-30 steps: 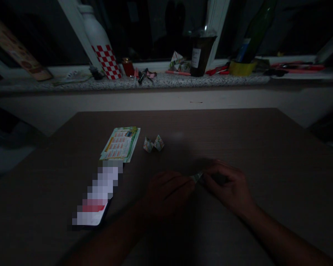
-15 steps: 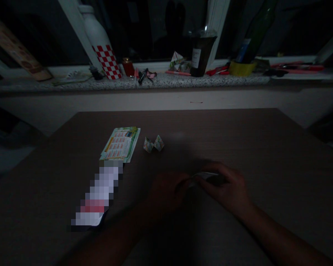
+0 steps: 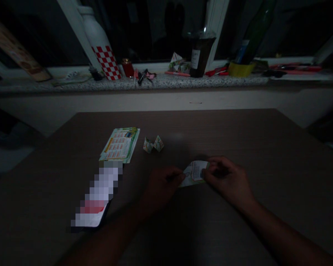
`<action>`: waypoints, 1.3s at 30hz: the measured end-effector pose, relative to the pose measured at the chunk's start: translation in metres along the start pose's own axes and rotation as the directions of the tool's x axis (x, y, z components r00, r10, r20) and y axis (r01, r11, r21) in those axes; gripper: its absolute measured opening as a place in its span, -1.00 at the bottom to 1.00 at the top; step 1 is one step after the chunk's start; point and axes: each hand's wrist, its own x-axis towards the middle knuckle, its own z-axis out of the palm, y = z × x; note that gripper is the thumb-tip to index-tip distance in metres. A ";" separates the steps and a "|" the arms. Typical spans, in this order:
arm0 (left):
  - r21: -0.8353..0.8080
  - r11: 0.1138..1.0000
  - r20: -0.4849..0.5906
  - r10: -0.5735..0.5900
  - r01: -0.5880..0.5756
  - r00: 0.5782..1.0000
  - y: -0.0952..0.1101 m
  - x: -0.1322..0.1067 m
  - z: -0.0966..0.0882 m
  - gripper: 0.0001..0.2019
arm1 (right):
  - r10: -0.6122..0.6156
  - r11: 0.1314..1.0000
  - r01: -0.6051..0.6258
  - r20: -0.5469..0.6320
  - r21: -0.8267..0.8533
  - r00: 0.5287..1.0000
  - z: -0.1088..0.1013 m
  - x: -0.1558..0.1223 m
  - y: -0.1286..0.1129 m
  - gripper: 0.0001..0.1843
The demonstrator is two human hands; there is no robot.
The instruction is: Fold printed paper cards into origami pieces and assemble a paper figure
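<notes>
The scene is dim. A small printed paper piece (image 3: 194, 173) is held just above the brown table (image 3: 238, 129), stretched between both hands. My left hand (image 3: 161, 186) pinches its left edge and my right hand (image 3: 229, 181) pinches its right edge. Both hands have fingers closed on the paper. Farther back on the table lie two small folded paper shapes (image 3: 153, 144) side by side.
A stack of printed paper sheets (image 3: 120, 145) lies left of the folded shapes, with a blurred flat object (image 3: 96, 199) in front of it. The stone windowsill (image 3: 72, 85) behind carries a checkered bottle (image 3: 102, 48), a dark cup (image 3: 199, 53), a tape roll (image 3: 240, 68) and small clutter.
The paper was a small sliver hidden between my fingertips; now it is opened out and visible as a flat piece between both hands, which have moved slightly apart and farther from me.
</notes>
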 end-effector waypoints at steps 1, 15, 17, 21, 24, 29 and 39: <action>-0.010 1.000 -0.002 -0.011 0.010 1.000 0.000 0.000 -0.001 -0.84 | 0.001 1.000 -0.001 -0.005 0.002 1.000 0.000 0.000 0.000 -0.77; 0.232 0.954 0.195 0.146 -0.190 0.970 -0.009 0.013 -0.003 -0.88 | -0.205 0.972 0.232 0.331 -0.042 0.921 0.004 0.000 -0.007 -0.87; 0.294 0.934 0.147 0.165 -0.202 0.975 -0.013 0.017 -0.003 -0.88 | -0.217 0.966 0.253 0.365 -0.053 0.905 0.004 0.000 -0.008 -0.90; 0.454 0.867 -0.007 0.233 -0.204 0.973 -0.018 0.019 -0.004 -0.84 | -0.169 0.971 0.220 0.388 -0.090 0.906 0.002 0.001 -0.006 -0.90; 0.536 0.772 0.043 0.379 -0.341 0.924 -0.012 0.010 -0.004 -0.81 | -0.105 0.981 0.156 0.354 -0.117 0.929 0.003 0.001 -0.004 -0.87; 0.542 0.648 0.255 0.480 -0.535 0.840 0.004 -0.010 0.007 -0.40 | 0.076 0.997 -0.071 0.272 -0.029 0.959 0.006 0.000 0.001 -0.83; 0.595 0.503 0.402 0.488 -0.626 0.775 -0.002 -0.002 0.012 -0.81 | 0.056 0.998 -0.044 0.303 -0.048 0.951 0.001 0.001 0.000 -0.86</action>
